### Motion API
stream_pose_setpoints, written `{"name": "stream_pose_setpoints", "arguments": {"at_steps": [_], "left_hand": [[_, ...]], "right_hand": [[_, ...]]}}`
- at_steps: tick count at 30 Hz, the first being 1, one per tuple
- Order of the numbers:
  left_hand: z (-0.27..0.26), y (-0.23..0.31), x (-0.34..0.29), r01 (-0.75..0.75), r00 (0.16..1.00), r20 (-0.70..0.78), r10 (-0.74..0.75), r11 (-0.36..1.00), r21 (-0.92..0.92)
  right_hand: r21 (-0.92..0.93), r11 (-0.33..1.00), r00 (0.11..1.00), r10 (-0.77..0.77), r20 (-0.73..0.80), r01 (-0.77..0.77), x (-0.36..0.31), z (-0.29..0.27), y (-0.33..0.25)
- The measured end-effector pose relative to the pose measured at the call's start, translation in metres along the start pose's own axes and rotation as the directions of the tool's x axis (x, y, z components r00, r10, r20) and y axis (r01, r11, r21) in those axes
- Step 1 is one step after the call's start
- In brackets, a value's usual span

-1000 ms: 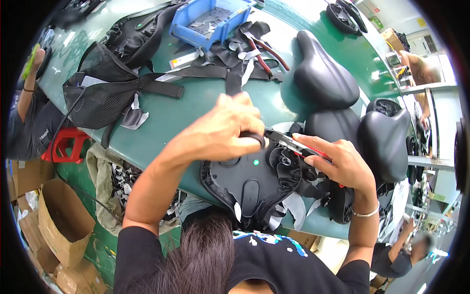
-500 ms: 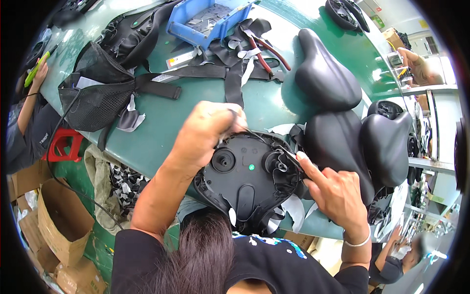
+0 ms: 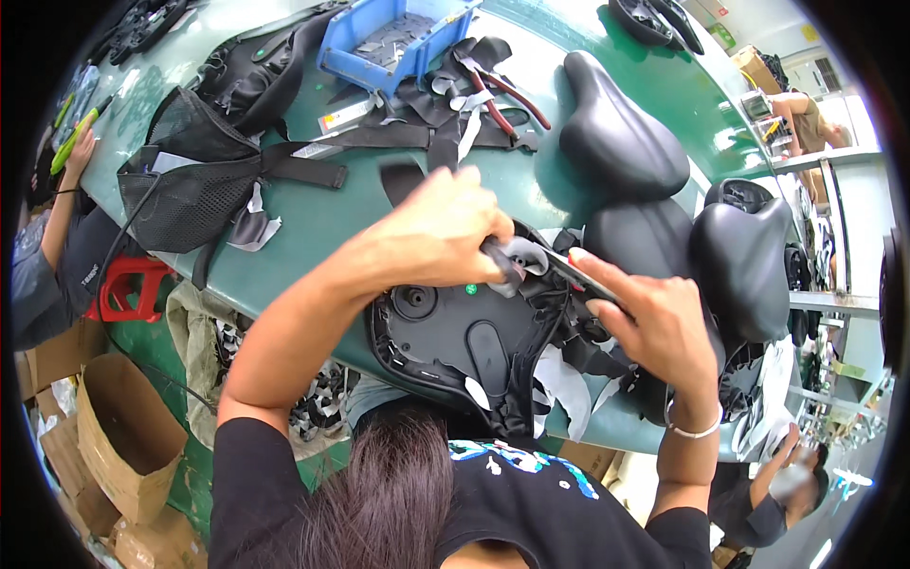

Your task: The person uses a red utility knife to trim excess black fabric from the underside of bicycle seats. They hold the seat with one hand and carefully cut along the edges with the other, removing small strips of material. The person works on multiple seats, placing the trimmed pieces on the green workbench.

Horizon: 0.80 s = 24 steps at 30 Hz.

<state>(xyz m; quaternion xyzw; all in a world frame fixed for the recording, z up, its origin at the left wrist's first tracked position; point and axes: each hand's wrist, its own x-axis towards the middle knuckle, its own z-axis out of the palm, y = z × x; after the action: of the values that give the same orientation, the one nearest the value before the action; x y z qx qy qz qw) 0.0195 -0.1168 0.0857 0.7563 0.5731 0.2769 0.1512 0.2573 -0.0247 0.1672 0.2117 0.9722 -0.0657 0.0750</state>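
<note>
Saddle underside — both hands on it

The upturned saddle base lies at the near edge of the desk. Behind it to the right sit three finished saddles. Far behind it stands the parts bin, with pliers to the bin's right. Left of the base lies a mesh bag. Below the base's left, off the desk, sits a cardboard box.
</note>
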Motion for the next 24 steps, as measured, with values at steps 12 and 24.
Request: {"name": "stream_pose_setpoints", "arguments": {"at_steps": [12, 24], "left_hand": [[-0.024, -0.017, -0.047, -0.697, 0.344, -0.47, -0.813, 0.114, -0.708], [-0.05, -0.004, 0.002, -0.088, 0.519, -0.34, -0.784, 0.346, -0.934]], "right_hand": [[0.712, 0.605, 0.894, 0.443, 0.072, -0.357, -0.098, 0.075, -0.072], [0.786, 0.586, 0.53, 0.61, -0.59, 0.2, -0.034, -0.03, 0.018]]}}
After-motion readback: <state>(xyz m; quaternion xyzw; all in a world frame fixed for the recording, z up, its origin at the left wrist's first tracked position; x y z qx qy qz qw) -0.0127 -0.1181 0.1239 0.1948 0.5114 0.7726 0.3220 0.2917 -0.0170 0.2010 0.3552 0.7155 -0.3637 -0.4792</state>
